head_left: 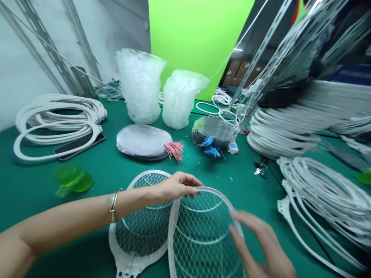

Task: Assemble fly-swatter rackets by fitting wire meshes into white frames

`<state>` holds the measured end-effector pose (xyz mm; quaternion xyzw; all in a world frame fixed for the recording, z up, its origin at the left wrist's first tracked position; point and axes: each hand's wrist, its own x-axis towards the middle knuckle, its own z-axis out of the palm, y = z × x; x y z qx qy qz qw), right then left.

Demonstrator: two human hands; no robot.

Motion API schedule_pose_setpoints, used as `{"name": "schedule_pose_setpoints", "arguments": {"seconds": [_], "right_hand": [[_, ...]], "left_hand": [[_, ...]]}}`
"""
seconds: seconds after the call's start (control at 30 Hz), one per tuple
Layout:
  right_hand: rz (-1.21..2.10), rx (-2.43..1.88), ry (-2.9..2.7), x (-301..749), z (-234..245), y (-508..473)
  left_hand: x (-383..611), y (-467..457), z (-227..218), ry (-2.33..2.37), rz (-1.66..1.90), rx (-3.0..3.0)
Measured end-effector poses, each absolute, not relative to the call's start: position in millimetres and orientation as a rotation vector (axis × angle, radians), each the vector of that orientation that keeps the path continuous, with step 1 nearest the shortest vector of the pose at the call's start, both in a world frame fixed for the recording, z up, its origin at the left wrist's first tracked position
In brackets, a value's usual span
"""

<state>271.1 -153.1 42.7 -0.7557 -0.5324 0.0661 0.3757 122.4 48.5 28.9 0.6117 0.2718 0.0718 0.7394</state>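
My left hand (176, 186) reaches across from the left with a bracelet on the wrist. Its fingers curl over the top rim of a white oval frame with plastic grid (199, 231). My right hand (261, 247) is blurred at the bottom right, fingers spread, touching the same frame's right rim. Under and to the left lies another white frame (142, 227) filled with dark metal mesh, with thin wires at its handle end.
On the green table lie a stack of mesh discs with pink wires (143, 141), a darker stack with blue wires (213, 133), two piles of clear plastic parts (140, 85), and white frame piles at left (58, 123) and right (319, 193). A phone (78, 146) lies under the left pile.
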Motion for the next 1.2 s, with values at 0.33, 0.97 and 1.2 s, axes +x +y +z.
{"name": "schedule_pose_setpoints", "arguments": {"seconds": [0.33, 0.97, 1.2], "right_hand": [[1.230, -1.733, -1.238, 311.7, 32.8, -52.5], [1.431, -1.649, -1.041, 321.2, 32.4, -59.3], [1.502, -1.621, -0.949, 320.4, 38.5, -57.8]], "left_hand": [[134.1, 41.4, 17.2, 0.677, 0.109, 1.379], [133.7, 39.3, 22.7, 0.651, 0.046, 1.290], [131.0, 41.3, 25.2, 0.618, 0.060, 1.307]]}}
